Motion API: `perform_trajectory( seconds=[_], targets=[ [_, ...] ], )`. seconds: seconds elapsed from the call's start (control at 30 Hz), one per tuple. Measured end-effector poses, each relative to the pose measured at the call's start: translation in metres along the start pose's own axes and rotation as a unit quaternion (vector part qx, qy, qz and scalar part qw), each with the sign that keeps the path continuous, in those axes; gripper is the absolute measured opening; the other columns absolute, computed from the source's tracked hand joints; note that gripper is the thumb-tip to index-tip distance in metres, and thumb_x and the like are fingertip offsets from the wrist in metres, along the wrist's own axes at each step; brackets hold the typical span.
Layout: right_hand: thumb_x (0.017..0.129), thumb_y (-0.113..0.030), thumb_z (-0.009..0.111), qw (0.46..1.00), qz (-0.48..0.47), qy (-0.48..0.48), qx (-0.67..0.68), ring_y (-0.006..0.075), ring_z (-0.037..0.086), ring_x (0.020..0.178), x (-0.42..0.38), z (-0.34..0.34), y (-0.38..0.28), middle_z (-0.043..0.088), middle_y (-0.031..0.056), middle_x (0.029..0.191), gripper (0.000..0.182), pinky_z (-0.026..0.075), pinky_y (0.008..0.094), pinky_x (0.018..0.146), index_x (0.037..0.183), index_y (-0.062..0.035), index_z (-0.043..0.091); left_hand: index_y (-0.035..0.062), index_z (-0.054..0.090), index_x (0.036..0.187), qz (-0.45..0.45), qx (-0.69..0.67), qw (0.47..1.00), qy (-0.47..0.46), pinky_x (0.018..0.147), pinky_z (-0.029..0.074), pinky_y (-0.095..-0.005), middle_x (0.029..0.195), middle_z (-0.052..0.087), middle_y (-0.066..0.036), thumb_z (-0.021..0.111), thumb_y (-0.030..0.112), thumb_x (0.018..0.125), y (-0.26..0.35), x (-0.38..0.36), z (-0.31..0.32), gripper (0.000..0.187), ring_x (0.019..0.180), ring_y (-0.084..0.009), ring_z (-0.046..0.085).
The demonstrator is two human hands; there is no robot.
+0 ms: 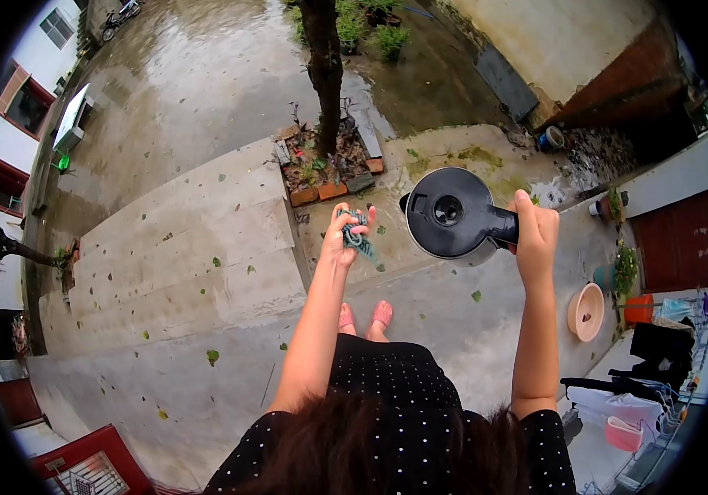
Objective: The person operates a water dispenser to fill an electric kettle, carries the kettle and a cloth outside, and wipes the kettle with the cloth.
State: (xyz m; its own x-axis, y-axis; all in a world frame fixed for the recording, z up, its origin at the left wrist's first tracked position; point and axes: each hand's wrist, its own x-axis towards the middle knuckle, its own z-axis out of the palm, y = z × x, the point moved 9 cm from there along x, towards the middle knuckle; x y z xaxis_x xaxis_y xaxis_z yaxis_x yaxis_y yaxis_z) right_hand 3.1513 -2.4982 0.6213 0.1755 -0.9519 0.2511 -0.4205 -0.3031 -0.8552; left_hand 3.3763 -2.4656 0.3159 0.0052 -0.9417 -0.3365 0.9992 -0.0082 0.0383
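Note:
My right hand (537, 233) is closed around the handle of a black-lidded kettle (444, 213), held out in front of me to the right. From above I see its round lid with a knob in the middle and a short spout pointing left; the body below is mostly hidden. A crumpled green-grey cloth (359, 241) is bunched in my left hand (339, 235), its lower end hanging past the fingers. The cloth and the kettle are apart.
A tree (326, 82) rises from a brick-edged bed (318, 194) just ahead. Concrete steps (197, 231) lie to the left, with wet ground beyond. At right are a pink basin (585, 313), an orange bucket (638, 309), potted plants and hanging laundry (659, 355).

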Motion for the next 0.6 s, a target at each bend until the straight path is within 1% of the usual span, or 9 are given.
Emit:
perform_trajectory(
  seconds=[0.03, 0.13, 0.23, 0.33, 0.43, 0.53, 0.57, 0.6],
  targets=[
    [0.093, -0.017, 0.045, 1.0, -0.001, 0.0, 0.002, 0.0072, 0.034, 0.039, 0.0, -0.002, 0.003, 0.038, 0.0002, 0.042, 0.045, 0.025, 0.0283, 0.039, 0.055, 0.005, 0.051, 0.0121, 0.047, 0.098, -0.021, -0.016, 0.999, -0.019, 0.046, 0.047, -0.0215, 0.098, 0.052, -0.014, 0.048, -0.011, 0.077, -0.002, -0.001, 0.005, 0.031, 0.089, -0.0244, 0.056],
    [0.093, -0.017, 0.046, 1.0, 0.0, 0.005, -0.006, 0.0073, 0.034, 0.039, -0.002, -0.004, 0.004, 0.038, 0.0007, 0.042, 0.044, 0.025, 0.0287, 0.039, 0.056, 0.0056, 0.05, 0.0159, 0.05, 0.11, -0.027, 0.021, 0.999, 0.02, 0.036, 0.031, -0.0178, 0.095, 0.053, -0.012, 0.052, -0.007, 0.083, -0.002, -0.002, 0.006, 0.035, 0.072, -0.015, 0.055],
    [0.093, -0.017, 0.046, 1.0, -0.002, 0.007, -0.018, 0.0073, 0.033, 0.04, -0.003, -0.007, 0.006, 0.037, 0.0009, 0.042, 0.043, 0.025, 0.029, 0.039, 0.057, 0.0065, 0.049, 0.0208, 0.049, 0.122, -0.011, 0.071, 0.997, 0.003, 0.035, 0.03, -0.0166, 0.092, 0.055, -0.007, 0.056, 0.004, 0.089, 0.001, 0.0, 0.008, 0.038, 0.054, -0.0077, 0.046],
    [0.092, -0.017, 0.046, 1.0, -0.002, 0.006, -0.024, 0.0073, 0.032, 0.041, -0.004, -0.008, 0.009, 0.036, 0.0012, 0.043, 0.042, 0.025, 0.0295, 0.04, 0.058, 0.0073, 0.049, 0.0216, 0.046, 0.127, -0.01, 0.11, 0.994, 0.006, 0.034, 0.027, -0.0167, 0.084, 0.054, -0.004, 0.058, 0.012, 0.09, 0.003, 0.001, 0.009, 0.04, 0.047, -0.0055, 0.038],
    [0.092, -0.016, 0.047, 1.0, 0.0, 0.005, -0.022, 0.0075, 0.031, 0.041, -0.005, -0.008, 0.01, 0.036, 0.0016, 0.043, 0.042, 0.025, 0.0299, 0.04, 0.058, 0.0078, 0.049, 0.0197, 0.048, 0.123, -0.013, 0.11, 0.992, 0.052, 0.033, 0.024, -0.0173, 0.075, 0.051, 0.0, 0.06, 0.017, 0.089, 0.002, 0.0, 0.002, 0.036, 0.044, -0.0048, 0.036],
    [0.092, -0.016, 0.047, 1.0, -0.006, 0.007, -0.028, 0.0076, 0.031, 0.041, -0.006, -0.009, 0.01, 0.036, 0.0018, 0.043, 0.041, 0.024, 0.0301, 0.04, 0.058, 0.0078, 0.049, 0.0182, 0.053, 0.108, -0.001, 0.128, 0.988, 0.092, 0.033, 0.023, -0.0181, 0.066, 0.047, 0.003, 0.061, 0.026, 0.089, 0.003, 0.0, -0.005, 0.021, 0.042, -0.0047, 0.034],
    [0.092, -0.016, 0.047, 0.999, -0.01, 0.008, -0.032, 0.0076, 0.031, 0.041, -0.006, -0.01, 0.01, 0.035, 0.0019, 0.043, 0.041, 0.024, 0.0301, 0.04, 0.058, 0.0078, 0.049, 0.0181, 0.052, 0.1, -0.013, 0.131, 0.988, 0.086, 0.032, 0.022, -0.0186, 0.064, 0.046, 0.003, 0.06, 0.028, 0.09, 0.001, 0.001, -0.006, 0.016, 0.04, -0.0049, 0.033],
    [0.092, -0.016, 0.047, 0.999, -0.009, 0.006, -0.032, 0.0076, 0.031, 0.041, -0.006, -0.01, 0.01, 0.036, 0.0019, 0.043, 0.041, 0.024, 0.0301, 0.04, 0.058, 0.0077, 0.049, 0.018, 0.051, 0.092, -0.025, 0.135, 0.987, 0.08, 0.032, 0.021, -0.019, 0.062, 0.044, 0.004, 0.059, 0.031, 0.09, -0.001, 0.001, -0.007, 0.015, 0.039, -0.0051, 0.031]
  ],
)
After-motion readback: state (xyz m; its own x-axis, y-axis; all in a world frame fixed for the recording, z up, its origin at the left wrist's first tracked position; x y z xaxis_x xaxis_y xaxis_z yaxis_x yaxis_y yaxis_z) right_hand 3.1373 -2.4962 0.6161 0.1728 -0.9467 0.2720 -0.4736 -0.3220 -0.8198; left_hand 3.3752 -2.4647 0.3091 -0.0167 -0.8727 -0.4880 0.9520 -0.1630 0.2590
